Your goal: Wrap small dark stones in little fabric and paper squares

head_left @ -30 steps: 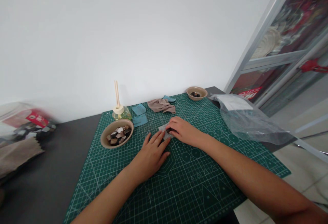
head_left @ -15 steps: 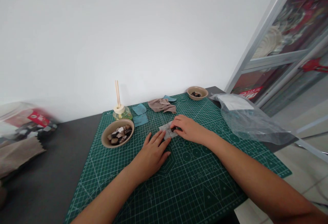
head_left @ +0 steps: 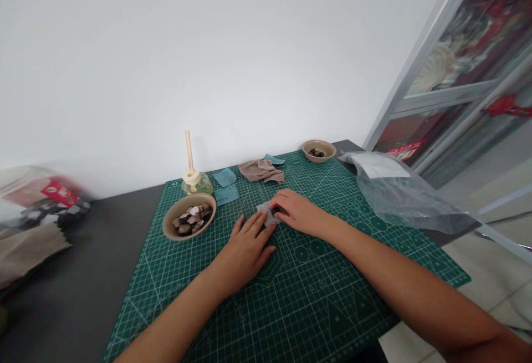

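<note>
1. My left hand [head_left: 243,255] lies palm down, fingers a little apart, the fingertips pressing on the near left part of a small grey sheet [head_left: 270,218].
2. My right hand [head_left: 297,212] is curled, thumb and fingers pinching a small dark piece [head_left: 279,211] against that sheet; my fingers hide most of it, so I can't tell its shape.
3. I'd judge the step in hand to be working the piece against the sheet, probably rubbing. The next move calls for a firm pinch on the right and steady weight on the left, so the sheet doesn't slide.
4. Under both hands is the green cutting mat [head_left: 141,296], on a dark surface [head_left: 108,241].
5. To the left, near my left hand, a bowl [head_left: 167,225] holds mixed dark, brown and white pieces; just behind it stands a glass bottle [head_left: 199,184] with sticks.
6. Beyond my hands lie blue sheets [head_left: 227,194] and a crumpled brown cloth [head_left: 260,171].
7. Farther back, to the right, a second bowl [head_left: 318,145] holds a few dark pieces, and a clear bag [head_left: 407,194] lies over the mat's edge.
</note>
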Tool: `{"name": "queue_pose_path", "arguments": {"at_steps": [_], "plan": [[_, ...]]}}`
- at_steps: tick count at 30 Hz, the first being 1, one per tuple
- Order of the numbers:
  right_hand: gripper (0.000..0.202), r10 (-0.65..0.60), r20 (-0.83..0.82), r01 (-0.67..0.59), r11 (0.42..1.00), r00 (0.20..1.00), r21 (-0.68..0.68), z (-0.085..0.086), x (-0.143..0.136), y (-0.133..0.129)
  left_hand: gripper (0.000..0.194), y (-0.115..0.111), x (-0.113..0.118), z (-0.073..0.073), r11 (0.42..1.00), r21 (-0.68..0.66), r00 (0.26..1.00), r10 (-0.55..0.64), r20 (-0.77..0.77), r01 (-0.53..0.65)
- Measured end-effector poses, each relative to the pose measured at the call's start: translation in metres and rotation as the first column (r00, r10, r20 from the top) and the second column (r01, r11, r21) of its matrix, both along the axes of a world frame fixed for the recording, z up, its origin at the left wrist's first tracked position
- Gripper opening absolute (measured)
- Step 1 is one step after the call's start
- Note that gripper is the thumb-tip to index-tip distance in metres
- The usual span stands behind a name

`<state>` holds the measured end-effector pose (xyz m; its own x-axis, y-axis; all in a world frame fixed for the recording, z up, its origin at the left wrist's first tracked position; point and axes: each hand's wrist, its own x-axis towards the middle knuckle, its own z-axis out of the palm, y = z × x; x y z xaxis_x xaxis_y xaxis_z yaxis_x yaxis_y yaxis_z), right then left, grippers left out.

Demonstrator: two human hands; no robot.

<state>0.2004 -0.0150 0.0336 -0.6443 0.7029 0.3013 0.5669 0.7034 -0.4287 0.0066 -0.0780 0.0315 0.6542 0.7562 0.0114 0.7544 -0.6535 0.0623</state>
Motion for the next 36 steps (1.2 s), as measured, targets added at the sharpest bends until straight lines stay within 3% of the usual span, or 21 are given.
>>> {"name": "queue_pose_path", "arguments": {"at_steps": [10,22,30,36], "plan": [[0.019,0.051,-0.012,-0.050,0.998,0.999,0.034,-0.005,-0.001,0.003,0.044,-0.001,0.000,-0.001,1.000,0.024,1.000,-0.011,-0.008,0.011],[0.016,0.018,0.076,-0.022,0.998,0.997,0.056,0.006,0.009,0.004,0.042,0.000,-0.002,-0.004,0.999,0.030,0.999,-0.015,0.036,0.013],[0.016,-0.033,0.013,0.034,0.999,0.999,-0.013,0.004,0.005,0.001,0.043,0.000,-0.002,-0.004,1.000,0.027,0.999,-0.010,0.048,0.009],[0.015,0.007,0.052,-0.008,1.000,0.999,0.023,0.002,0.004,0.002,0.045,0.000,-0.002,-0.003,1.000,0.021,1.000,-0.007,0.028,0.007]]}}
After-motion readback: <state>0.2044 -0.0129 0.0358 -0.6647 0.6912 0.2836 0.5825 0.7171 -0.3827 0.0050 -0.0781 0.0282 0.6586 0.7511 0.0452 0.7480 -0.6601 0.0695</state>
